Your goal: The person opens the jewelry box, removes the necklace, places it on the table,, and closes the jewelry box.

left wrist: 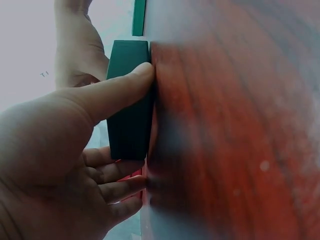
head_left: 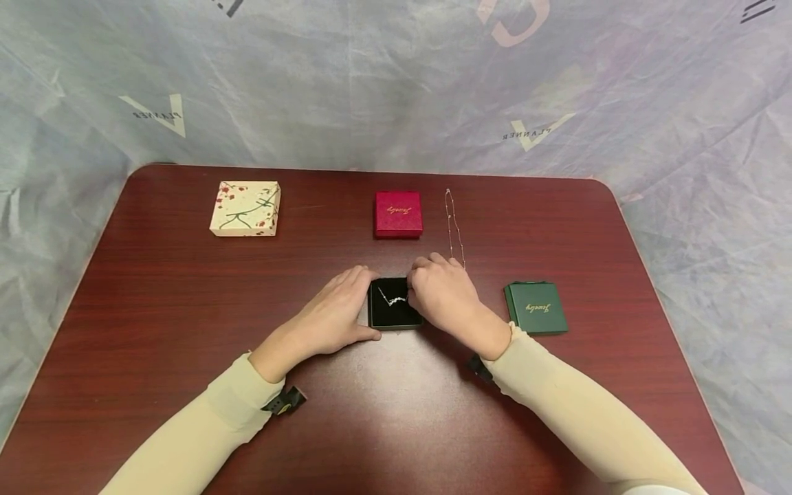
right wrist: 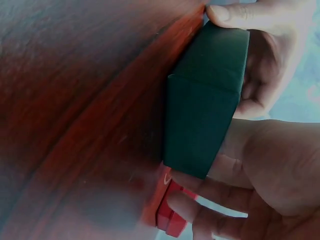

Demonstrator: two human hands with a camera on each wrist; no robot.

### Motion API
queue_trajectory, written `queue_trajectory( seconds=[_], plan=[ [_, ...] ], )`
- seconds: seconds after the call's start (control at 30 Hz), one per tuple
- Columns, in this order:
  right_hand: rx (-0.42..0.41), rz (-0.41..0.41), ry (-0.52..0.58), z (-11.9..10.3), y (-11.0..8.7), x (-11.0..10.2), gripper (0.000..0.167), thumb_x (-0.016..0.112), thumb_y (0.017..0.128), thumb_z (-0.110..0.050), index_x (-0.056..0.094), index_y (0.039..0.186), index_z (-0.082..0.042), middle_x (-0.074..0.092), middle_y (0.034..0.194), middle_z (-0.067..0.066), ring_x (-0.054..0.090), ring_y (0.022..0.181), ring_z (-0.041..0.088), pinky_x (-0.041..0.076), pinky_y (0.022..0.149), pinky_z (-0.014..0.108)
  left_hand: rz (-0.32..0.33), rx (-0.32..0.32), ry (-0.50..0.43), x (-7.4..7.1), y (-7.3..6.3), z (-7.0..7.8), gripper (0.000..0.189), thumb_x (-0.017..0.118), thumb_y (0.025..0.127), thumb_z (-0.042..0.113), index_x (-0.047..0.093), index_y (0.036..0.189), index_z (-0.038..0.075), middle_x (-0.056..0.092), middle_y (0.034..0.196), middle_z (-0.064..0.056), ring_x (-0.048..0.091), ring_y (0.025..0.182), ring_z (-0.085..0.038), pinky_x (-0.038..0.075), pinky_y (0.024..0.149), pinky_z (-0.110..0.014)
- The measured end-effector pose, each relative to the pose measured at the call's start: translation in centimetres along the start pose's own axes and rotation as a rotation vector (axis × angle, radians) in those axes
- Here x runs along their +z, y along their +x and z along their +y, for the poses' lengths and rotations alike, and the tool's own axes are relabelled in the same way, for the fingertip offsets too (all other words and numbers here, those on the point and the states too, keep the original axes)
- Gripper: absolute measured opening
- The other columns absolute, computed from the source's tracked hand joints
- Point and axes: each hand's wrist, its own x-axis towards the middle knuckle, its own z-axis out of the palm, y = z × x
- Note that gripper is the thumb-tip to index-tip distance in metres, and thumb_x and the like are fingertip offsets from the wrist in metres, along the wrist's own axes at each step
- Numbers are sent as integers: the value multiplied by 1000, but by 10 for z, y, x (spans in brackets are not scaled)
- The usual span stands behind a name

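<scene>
An open green jewelry box [head_left: 394, 323] with a black lining sits on the table, and a silver necklace [head_left: 391, 300] lies on that lining. My left hand [head_left: 334, 309] holds the box from its left side. In the left wrist view the thumb [left wrist: 132, 82] presses the near green wall while the other fingers reach to the far side. My right hand [head_left: 442, 292] bends over the box's right edge, its fingertips at the necklace's right end. What those fingertips grip is hidden. In the right wrist view its lower fingers [right wrist: 220, 192] lie behind the box's far corner.
A green lid [head_left: 537, 307] lies to the right of the right hand. Behind stand a red jewelry box [head_left: 398, 214] and a cream floral box [head_left: 245, 208]. Another thin necklace [head_left: 451, 220] stretches along the table just beyond the right hand. A grey cloth [head_left: 346, 82] hangs behind the table.
</scene>
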Motion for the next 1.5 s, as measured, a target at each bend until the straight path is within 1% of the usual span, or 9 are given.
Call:
queue_trajectory(
  seconds=[0.2, 0.4, 0.6, 0.7, 0.9, 1.03, 1.17, 1.33, 1.5],
  plan=[
    [-61, 44, 20, 4, -1, 5, 5, 75, 85, -14, 80, 88, -13, 73, 102, -1, 61, 92, 26, 50, 71, 39, 10, 12, -1, 1, -1, 1, 90, 98, 76, 34, 49, 142, -1, 56, 131, -13, 53, 131, -31, 37, 119, -49],
    [-129, 123, 74, 9, -4, 3, 5, 76, 82, -10, 79, 84, -13, 71, 102, -1, 58, 93, 25, 47, 69, 36, 14, 27, 9, 1, -1, 1, 89, 99, 76, 33, 50, 141, -1, 56, 126, -10, 54, 126, -28, 36, 119, -47],
    [-178, 166, 152, 15, -7, -4, 10, 77, 79, -6, 73, 76, -15, 69, 100, -1, 54, 92, 23, 44, 71, 36, 16, 20, 9, 1, -1, 2, 89, 99, 75, 33, 50, 141, -1, 56, 127, -11, 54, 127, -29, 36, 119, -47],
    [-226, 181, 180, 18, -8, -5, 12, 77, 79, -5, 71, 76, -14, 68, 90, -2, 53, 86, 23, 45, 73, 36, 21, 14, 4, 0, -1, 2, 91, 99, 74, 33, 49, 141, -1, 57, 128, -12, 54, 129, -31, 38, 118, -49],
    [-313, 204, 278, 24, -11, -6, 11, 77, 83, -4, 69, 80, -11, 67, 82, -3, 55, 82, 21, 48, 82, 36, -3, -19, 4, 0, -2, 2, 96, 98, 76, 36, 45, 147, -2, 54, 145, -23, 46, 144, -40, 32, 122, -54],
    [-310, 172, 364, 28, -12, -8, 9, 75, 87, -4, 71, 83, -12, 68, 82, -5, 56, 81, 17, 50, 78, 34, -3, -21, 3, 0, -2, 1, 97, 99, 76, 36, 45, 147, -2, 53, 147, -24, 44, 145, -40, 32, 122, -54],
    [-269, 110, 478, 32, -14, -9, 6, 75, 91, -6, 73, 89, -11, 68, 86, -5, 59, 81, 16, 53, 71, 32, 4, -13, 1, -1, -2, 2, 97, 99, 75, 35, 45, 147, -3, 54, 144, -23, 46, 144, -40, 33, 121, -54],
    [-222, 61, 588, 36, -14, -8, 5, 78, 93, -10, 74, 95, -11, 69, 91, -4, 64, 82, 16, 56, 74, 32, -2, -14, -3, 0, -1, 2, 96, 99, 75, 34, 45, 146, -2, 55, 140, -19, 50, 137, -35, 36, 119, -52],
    [-181, 28, 662, 39, -13, -7, 7, 80, 93, -10, 74, 95, -14, 70, 88, -8, 65, 79, 9, 55, 72, 31, -2, -20, -7, 0, -1, 2, 97, 99, 75, 34, 45, 147, -2, 55, 141, -20, 50, 138, -35, 36, 119, -52]
  ],
)
